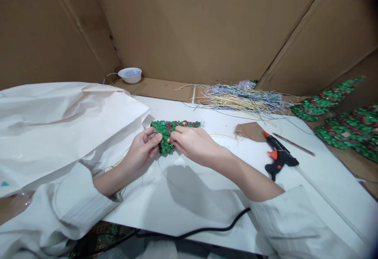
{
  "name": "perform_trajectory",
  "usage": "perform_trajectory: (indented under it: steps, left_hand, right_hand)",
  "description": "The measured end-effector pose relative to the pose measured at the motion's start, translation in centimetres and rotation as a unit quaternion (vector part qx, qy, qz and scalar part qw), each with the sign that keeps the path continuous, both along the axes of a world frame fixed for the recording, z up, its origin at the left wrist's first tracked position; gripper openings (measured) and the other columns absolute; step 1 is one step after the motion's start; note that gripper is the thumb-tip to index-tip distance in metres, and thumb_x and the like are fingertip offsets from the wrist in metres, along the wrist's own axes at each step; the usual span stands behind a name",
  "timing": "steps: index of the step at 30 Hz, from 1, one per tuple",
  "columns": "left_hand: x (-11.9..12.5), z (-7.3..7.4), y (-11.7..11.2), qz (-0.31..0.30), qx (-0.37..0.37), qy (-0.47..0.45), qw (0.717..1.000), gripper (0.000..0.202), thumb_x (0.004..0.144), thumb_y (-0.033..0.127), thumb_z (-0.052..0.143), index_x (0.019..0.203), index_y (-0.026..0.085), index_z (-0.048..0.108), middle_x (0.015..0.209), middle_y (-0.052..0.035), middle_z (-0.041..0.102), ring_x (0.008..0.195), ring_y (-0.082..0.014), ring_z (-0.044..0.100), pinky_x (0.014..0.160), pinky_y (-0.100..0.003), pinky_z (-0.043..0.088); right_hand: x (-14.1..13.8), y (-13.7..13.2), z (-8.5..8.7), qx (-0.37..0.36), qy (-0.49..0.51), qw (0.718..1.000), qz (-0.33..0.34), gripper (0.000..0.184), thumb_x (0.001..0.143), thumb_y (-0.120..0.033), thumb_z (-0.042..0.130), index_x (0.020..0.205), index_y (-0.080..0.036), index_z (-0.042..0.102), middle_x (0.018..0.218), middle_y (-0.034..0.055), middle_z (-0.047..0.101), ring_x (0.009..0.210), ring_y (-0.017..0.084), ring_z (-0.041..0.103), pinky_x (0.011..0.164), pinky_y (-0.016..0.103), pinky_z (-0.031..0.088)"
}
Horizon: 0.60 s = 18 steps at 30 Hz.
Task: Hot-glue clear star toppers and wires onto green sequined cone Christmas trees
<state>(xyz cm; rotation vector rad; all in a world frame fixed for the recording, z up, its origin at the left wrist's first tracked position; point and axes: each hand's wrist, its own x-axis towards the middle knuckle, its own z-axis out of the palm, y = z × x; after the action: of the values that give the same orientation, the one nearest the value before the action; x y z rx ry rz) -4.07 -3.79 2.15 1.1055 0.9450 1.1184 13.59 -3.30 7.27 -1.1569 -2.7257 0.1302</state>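
Note:
A small green sequinned cone tree (165, 130) with red trim lies on its side above the white table (189, 196), its tip pointing right. My left hand (143, 148) is closed on its wide base from the left. My right hand (192, 144) pinches at the tree's middle, fingers pressed together near a small gold bead; what it pinches is too small to name. Both sleeves are white.
A black and orange glue gun (279, 157) lies to the right, its black cord (195, 233) trailing along the near edge. A bundle of thin coloured strips (242, 99) lies behind. Finished green trees (345, 129) lie at right. A white plastic sheet (59, 121) covers the left; a white bowl (130, 75) stands behind it.

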Motion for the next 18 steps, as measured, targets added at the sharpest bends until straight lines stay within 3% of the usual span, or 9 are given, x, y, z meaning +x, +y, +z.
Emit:
perform_trajectory:
  steps: [12, 18]
  left_hand:
    - [-0.04, 0.17, -0.05, 0.001, -0.003, 0.008, 1.000, 0.027, 0.076, 0.036, 0.066, 0.078, 0.014, 0.050, 0.056, 0.0083, 0.036, 0.037, 0.0006, 0.030, 0.039, -0.017, 0.015]
    - [0.03, 0.19, -0.08, 0.009, -0.008, 0.006, 1.000, 0.030, 0.074, 0.036, 0.068, 0.074, 0.015, 0.048, 0.054, 0.0090, 0.034, 0.037, 0.0000, 0.029, 0.039, -0.017, 0.016]
  right_hand:
    - [-0.55, -0.47, -0.42, 0.030, -0.010, 0.999, -0.009, 0.020, 0.091, -0.016, 0.040, 0.090, -0.013, 0.060, 0.086, 0.0060, 0.063, 0.073, 0.015, 0.057, 0.049, 0.029, 0.017]
    - [-0.15, -0.40, 0.12, -0.019, -0.020, 1.000, -0.011, 0.017, 0.088, -0.016, 0.044, 0.087, -0.014, 0.061, 0.086, 0.0053, 0.064, 0.071, 0.014, 0.057, 0.052, 0.028, 0.020]
